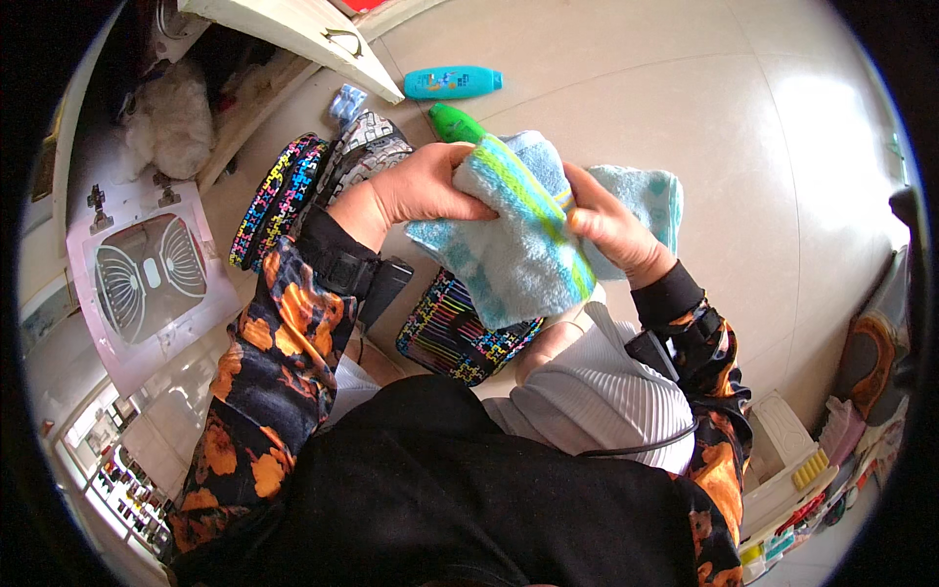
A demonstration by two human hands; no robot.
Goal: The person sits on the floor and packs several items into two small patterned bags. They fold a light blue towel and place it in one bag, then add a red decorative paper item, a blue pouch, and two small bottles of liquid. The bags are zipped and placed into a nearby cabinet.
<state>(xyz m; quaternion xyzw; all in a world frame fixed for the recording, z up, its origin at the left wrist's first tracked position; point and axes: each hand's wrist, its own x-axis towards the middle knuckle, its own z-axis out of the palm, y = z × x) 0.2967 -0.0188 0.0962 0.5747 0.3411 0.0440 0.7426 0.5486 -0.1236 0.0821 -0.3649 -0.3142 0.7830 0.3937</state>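
Observation:
A blue-and-white terry towel with a lime-green stripe [524, 242] is held up between my two hands, partly folded. My left hand [418, 183] grips its upper left edge, thumb on top. On its right side, my right hand [612, 220] pinches the cloth near a yellow-striped part. Behind my right hand, another pale blue towel [645, 198] lies on the floor. Below the held towel sits a case with a bright multicoloured pattern [440, 330], partly covered by it. A green bottle [455, 123] lies just beyond the towel, and a blue bottle [451, 83] farther off.
Left of my hands stand a patterned round-edged case [282, 198] and a grey-and-white patterned bag [370, 143]. A small blue-and-white packet [347, 104] lies by an open cabinet door [308, 33]. At lower right is a white tray or drawer holding assorted items [781, 499].

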